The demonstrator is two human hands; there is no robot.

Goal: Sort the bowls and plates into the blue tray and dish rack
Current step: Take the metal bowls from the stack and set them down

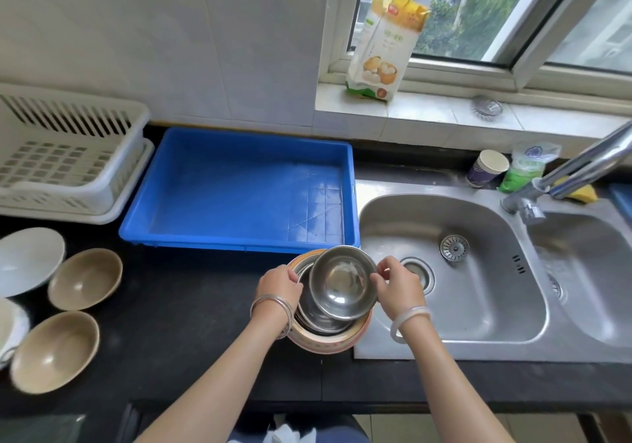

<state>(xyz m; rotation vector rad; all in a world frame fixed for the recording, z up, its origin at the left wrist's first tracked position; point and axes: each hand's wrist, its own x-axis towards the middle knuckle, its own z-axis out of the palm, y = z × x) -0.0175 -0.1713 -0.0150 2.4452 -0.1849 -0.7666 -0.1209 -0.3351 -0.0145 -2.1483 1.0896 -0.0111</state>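
While hands (280,283) grip (both) bowl (343,283).

The stack of bowls (328,323) is mostly hidden under the steel bowl (343,283) on top; how many lie there cannot be told. The left hand (278,282), at nine o'clock of that bowl, hides its fingertips behind the rim. The white plate (27,259) and dish rack (65,155) are cut by the left edge. The faucet (574,169) runs off the right edge.
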